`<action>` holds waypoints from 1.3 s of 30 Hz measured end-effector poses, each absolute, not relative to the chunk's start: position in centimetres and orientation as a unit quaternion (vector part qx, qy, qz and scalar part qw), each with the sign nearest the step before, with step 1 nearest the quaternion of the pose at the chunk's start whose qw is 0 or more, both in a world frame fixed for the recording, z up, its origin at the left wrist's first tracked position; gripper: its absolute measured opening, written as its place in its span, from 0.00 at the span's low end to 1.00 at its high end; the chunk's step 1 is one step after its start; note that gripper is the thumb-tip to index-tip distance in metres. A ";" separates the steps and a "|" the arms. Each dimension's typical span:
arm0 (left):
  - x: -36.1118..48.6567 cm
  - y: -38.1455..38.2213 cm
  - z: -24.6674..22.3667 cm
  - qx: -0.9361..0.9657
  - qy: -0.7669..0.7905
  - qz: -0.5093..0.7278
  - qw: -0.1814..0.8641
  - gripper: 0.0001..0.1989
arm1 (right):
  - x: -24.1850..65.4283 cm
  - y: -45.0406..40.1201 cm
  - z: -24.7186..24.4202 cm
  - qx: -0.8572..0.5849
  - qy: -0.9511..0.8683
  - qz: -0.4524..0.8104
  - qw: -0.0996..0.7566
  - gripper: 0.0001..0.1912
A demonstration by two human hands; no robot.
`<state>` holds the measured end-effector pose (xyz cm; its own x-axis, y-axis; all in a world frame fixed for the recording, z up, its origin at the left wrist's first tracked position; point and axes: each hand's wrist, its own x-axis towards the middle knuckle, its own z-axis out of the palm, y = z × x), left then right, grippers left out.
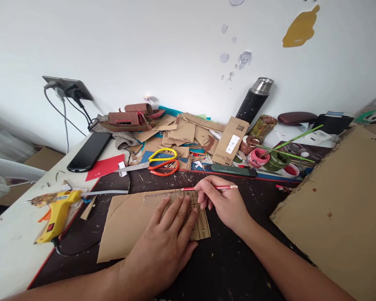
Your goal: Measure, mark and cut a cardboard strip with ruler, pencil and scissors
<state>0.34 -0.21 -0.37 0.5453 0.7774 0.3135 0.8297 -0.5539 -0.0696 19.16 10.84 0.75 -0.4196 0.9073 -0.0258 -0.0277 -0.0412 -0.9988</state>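
My left hand [166, 240] lies flat with its fingers stretched out, pressing on a brown piece of cardboard [122, 228] with printed text at its right end. Under the fingertips, along the far edge of the card, runs a transparent ruler [153, 196], partly hidden by the hand. A slim red pencil [229, 187] is pinched between the fingers of my right hand [224, 205]. It lies almost level, its tip pointing left at the card's far edge near the ruler.
A yellow glue gun [58, 213] rests at the left, its cord trailing right. Scissors [163, 161], a phone [89, 151], cardboard scraps [181, 129], model boats [128, 120], paint jars [258, 158], a green cutter [233, 169] and a black flask [253, 100] line the back. A large cardboard sheet [338, 200] stands right.
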 end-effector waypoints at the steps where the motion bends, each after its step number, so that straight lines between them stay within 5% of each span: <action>1: 0.3 -0.2 -0.4 -0.873 -0.460 -0.123 0.105 0.29 | 19.2 10.9 0.7 -0.380 -0.579 0.612 0.381 0.25; 39: 0.4 -0.2 -0.4 -0.873 -0.458 -0.119 0.113 0.29 | 19.2 11.0 0.1 -0.378 -0.598 0.601 0.371 0.25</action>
<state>0.38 -0.15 -0.40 0.5516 0.7736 0.3120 0.8276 -0.5543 -0.0887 19.17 11.04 0.09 -0.4391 0.8984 -0.0109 0.0060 -0.0091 -0.9999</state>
